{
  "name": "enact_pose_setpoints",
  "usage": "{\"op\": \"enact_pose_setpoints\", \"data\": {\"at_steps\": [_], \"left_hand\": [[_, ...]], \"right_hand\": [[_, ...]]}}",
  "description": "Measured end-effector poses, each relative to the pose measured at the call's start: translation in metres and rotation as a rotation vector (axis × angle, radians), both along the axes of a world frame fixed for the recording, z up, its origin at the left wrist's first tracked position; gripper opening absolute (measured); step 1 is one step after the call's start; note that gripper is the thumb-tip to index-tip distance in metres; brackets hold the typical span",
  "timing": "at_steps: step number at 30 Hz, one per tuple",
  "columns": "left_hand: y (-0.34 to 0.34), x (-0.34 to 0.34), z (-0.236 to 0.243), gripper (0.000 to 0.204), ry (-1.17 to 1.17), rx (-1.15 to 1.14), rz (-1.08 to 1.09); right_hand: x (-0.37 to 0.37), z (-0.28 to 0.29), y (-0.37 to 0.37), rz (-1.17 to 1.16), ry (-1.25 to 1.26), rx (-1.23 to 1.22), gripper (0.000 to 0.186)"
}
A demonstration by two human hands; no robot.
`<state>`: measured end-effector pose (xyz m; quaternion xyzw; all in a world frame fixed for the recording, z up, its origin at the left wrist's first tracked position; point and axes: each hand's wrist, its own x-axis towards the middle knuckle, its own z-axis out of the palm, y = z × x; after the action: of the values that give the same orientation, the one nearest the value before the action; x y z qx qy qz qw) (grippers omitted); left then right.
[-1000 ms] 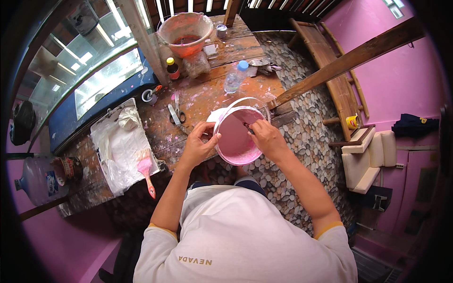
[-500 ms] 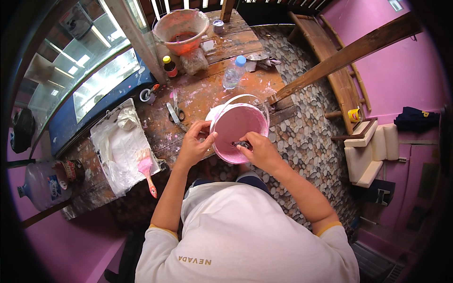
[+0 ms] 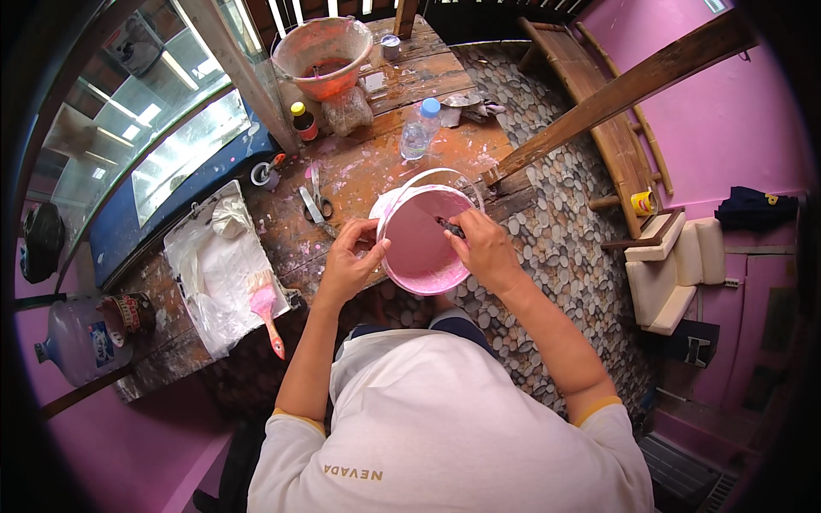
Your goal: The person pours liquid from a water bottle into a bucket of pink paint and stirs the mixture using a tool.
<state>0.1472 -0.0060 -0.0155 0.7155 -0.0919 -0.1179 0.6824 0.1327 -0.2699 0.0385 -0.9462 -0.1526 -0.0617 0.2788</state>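
A white bucket (image 3: 421,282) with pink paint coating its inside is tilted at the near edge of the table, its pale handle raised behind it. My left hand (image 3: 349,261) grips the bucket's left rim, thumb and fingers curled on it. My right hand (image 3: 486,255) pinches a small dark-handled tool (image 3: 449,227) over the bucket's opening; its exact kind is too small to tell. Left of the bucket, a paintbrush (image 3: 266,306) with a pink ferrule area and orange handle rests on a plastic-covered tray (image 3: 198,256). Scissors (image 3: 323,205) lie beyond my left hand.
The paint-spattered wooden table (image 3: 368,162) carries a clear water bottle (image 3: 417,137), a yellow-capped dark bottle (image 3: 304,124) and an orange-stained basin (image 3: 342,47). A wooden post (image 3: 616,98) slants across the right. A large water jug (image 3: 77,338) stands far left.
My right hand has lifted the dark-handled tool from low in the bucket up toward its far right side. My left hand keeps the rim, and the bucket has shifted slightly left.
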Motion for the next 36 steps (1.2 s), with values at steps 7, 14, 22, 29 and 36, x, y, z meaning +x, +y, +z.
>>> {"op": "enact_pose_setpoints", "data": {"at_steps": [7, 14, 22, 29, 36], "left_hand": [[0.0, -0.002, 0.0, 0.028, -0.005, 0.014, 0.005], [0.0, -0.004, -0.003, 0.029, 0.001, -0.01, 0.016], [0.002, -0.005, -0.007, 0.029, 0.006, -0.025, 0.025], [0.001, -0.006, -0.002, 0.027, 0.002, -0.031, 0.022], [-0.002, -0.004, 0.004, 0.027, -0.004, -0.009, 0.031]], "right_hand": [[-0.028, -0.004, 0.011, 0.003, 0.183, -0.038, 0.019], [-0.038, -0.001, 0.032, 0.002, 0.293, 0.155, 0.02], [-0.019, -0.002, 0.03, -0.077, 0.366, 0.35, 0.023], [0.002, -0.005, 0.016, -0.062, -0.023, 0.092, 0.023], [-0.011, -0.015, 0.035, 0.17, -0.061, 0.007, 0.027]]}}
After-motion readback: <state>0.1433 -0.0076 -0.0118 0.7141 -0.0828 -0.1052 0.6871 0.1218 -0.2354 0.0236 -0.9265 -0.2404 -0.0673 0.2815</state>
